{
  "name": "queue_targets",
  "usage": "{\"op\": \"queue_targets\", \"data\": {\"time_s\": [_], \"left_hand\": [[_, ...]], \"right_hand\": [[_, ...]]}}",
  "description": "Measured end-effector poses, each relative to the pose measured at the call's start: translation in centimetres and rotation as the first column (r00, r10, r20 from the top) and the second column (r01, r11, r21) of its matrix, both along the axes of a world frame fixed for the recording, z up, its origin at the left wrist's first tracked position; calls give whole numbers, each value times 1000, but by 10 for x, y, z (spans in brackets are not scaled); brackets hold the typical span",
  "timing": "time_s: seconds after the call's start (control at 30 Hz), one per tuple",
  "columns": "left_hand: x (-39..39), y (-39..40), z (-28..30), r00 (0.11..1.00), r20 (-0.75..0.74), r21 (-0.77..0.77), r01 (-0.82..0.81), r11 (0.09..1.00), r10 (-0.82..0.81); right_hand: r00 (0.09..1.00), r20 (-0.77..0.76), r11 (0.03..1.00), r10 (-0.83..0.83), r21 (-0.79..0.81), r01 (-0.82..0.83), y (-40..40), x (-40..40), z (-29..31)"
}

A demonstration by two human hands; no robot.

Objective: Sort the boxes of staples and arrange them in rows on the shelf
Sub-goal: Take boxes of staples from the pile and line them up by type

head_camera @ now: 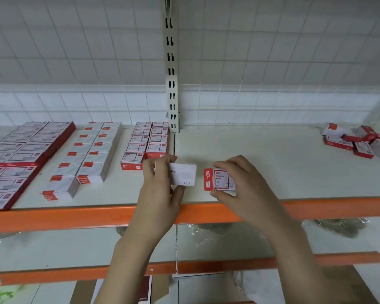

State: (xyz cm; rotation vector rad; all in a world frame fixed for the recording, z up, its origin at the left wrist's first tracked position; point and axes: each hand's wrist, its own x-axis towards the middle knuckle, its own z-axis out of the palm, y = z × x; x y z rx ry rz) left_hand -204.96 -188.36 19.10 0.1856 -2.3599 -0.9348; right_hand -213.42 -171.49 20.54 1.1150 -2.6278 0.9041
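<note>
At shelf front edge: both hands busy, one box each.
Left hand [160, 183]: pinches white box [183, 174], face up.
Right hand [244, 183]: grips red-edged box [219, 179], just right of the white one.
Rows [145, 143]: left of the left hand.
Unsorted pile [358, 140]: far right.
Tip: match label type, butt flush to row end.

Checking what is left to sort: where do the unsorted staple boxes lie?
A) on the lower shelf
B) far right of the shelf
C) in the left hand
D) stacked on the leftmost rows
B: a loose heap of staple boxes lies at the far right of the shelf, apart from the rows.
</note>
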Motion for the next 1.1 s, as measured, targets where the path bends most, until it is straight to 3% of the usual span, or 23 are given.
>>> {"op": "queue_targets", "data": {"time_s": [0.2, 0.3, 0.57, 0.9, 1.1], "left_hand": [[3, -10, 2, 989, -48, 33, -140, 990, 142], [1, -15, 0, 983, -61, -20, -177, 984, 175], [-3, -23, -12, 962, 1, -67, -273, 960, 274], [13, -63, -20, 932, 45, -207, -343, 916, 359], [16, -108, -17, 931, 16, -190, -355, 915, 364]], "right_hand": [[999, 30, 1000, 19, -16, -19, -4, -6, -3], [997, 59, 999, 48, -28, -46, -4, -13, -6], [992, 91, 997, 83, -18, -81, -13, -32, -21], [978, 123, 984, 166, 52, -173, -72, -33, -30], [986, 117, 990, 120, 54, -127, -114, -31, -32]]}}
